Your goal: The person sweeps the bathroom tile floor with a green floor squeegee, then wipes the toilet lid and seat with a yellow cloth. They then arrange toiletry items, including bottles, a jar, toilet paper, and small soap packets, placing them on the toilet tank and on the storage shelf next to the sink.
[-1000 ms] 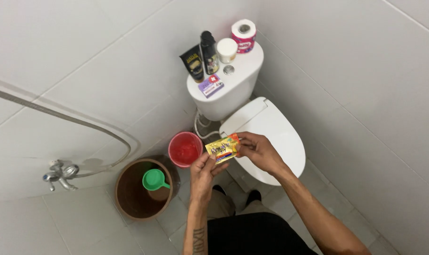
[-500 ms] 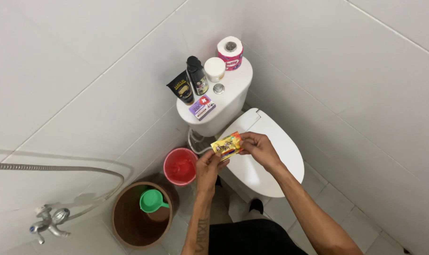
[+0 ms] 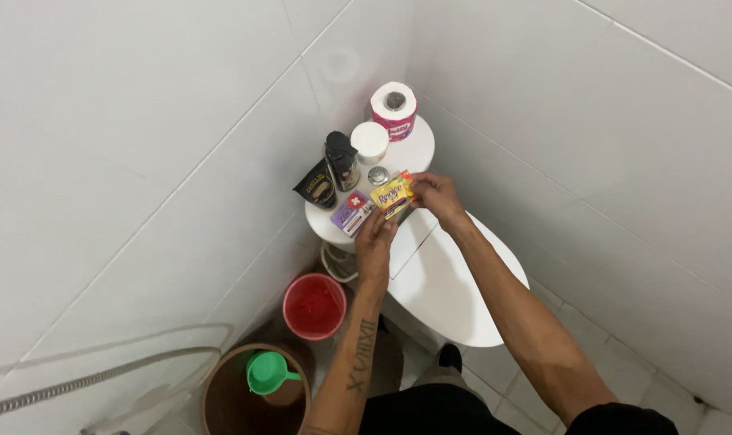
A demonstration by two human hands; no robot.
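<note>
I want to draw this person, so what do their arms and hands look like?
Both arms are bare, with no sleeves in view. The left forearm carries a dark tattoo of block letters running along its length, ending short of the left hand. The right forearm shows no marking. I see no watch, bracelet or gloves on either wrist, and no ring that I can make out on the right hand.

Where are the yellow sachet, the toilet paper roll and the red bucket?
yellow sachet point(image 3: 392, 195), head view, on its printed front between both hands.
toilet paper roll point(image 3: 393, 109), head view, on its white top face.
red bucket point(image 3: 314, 307), head view, on its inside bottom.
</note>
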